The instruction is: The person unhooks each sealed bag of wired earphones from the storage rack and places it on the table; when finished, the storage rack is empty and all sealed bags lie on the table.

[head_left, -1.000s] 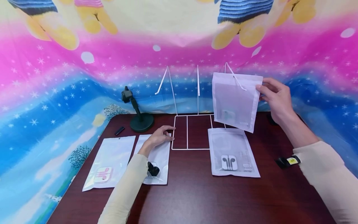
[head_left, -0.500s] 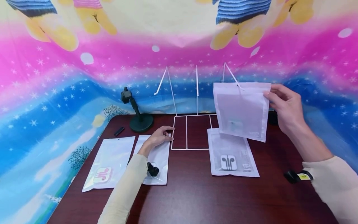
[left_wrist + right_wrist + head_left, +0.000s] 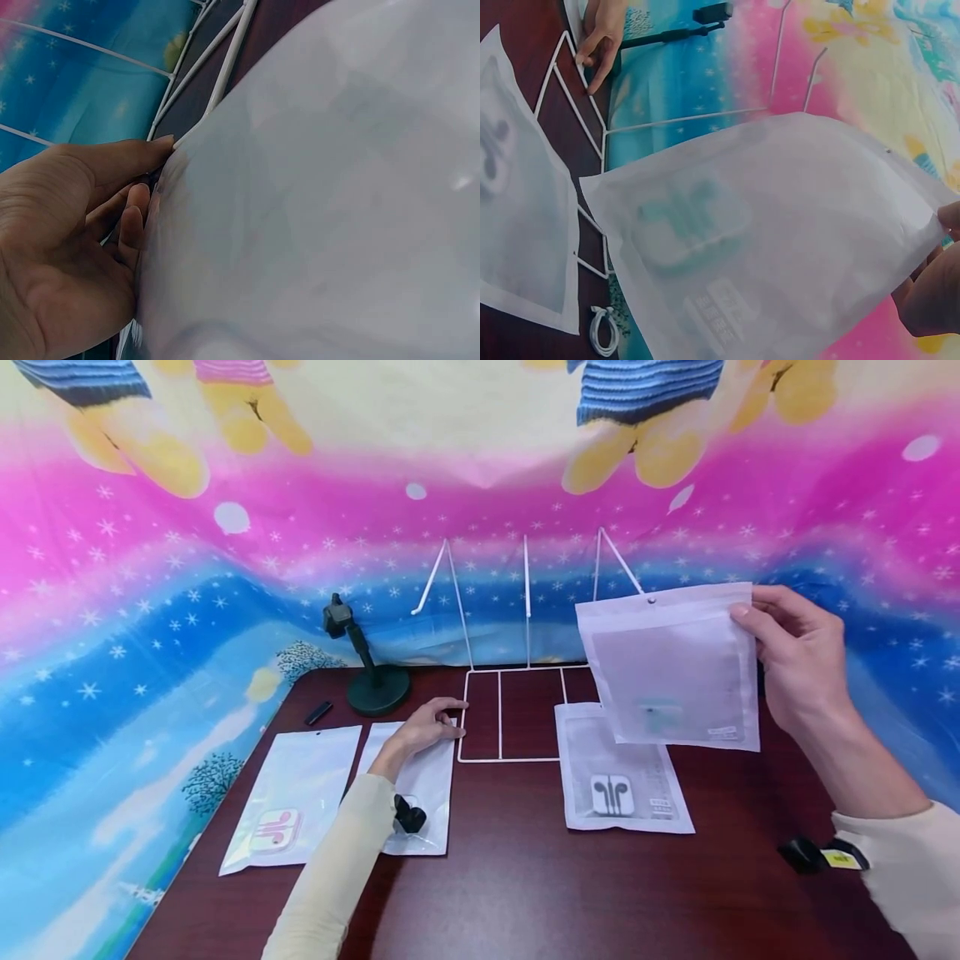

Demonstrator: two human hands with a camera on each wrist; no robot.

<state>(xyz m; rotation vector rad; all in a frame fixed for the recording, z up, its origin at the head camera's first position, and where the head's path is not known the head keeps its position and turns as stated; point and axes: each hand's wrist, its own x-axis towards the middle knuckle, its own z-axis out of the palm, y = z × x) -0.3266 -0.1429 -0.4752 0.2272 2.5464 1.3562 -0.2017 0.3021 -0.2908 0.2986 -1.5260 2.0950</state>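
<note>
In the head view my right hand (image 3: 802,652) pinches the upper right corner of a frosted white zip bag (image 3: 675,672). Green earphones in a case (image 3: 690,217) show through it in the right wrist view. Its hanging hole faces me; the right hook (image 3: 622,560) of a white wire rack (image 3: 517,761) runs behind its top edge, which hides the hook's tip. My left hand (image 3: 423,727) holds the left bar of the rack's base with thumb and fingers, above a second bag (image 3: 435,818). In the left wrist view, bag plastic (image 3: 322,195) covers most of the scene.
Under the raised bag lies another bag with dark earphones (image 3: 613,796). A bag with pink earphones (image 3: 292,793) lies at far left. Behind are a dark green stand (image 3: 378,689) and a small black stick (image 3: 318,712). A white cable coil (image 3: 604,331) shows in the right wrist view.
My right hand has drawn the bag toward me and to the right. The hook, earlier through the bag's top, now passes behind its edge. The left hand stays put.
</note>
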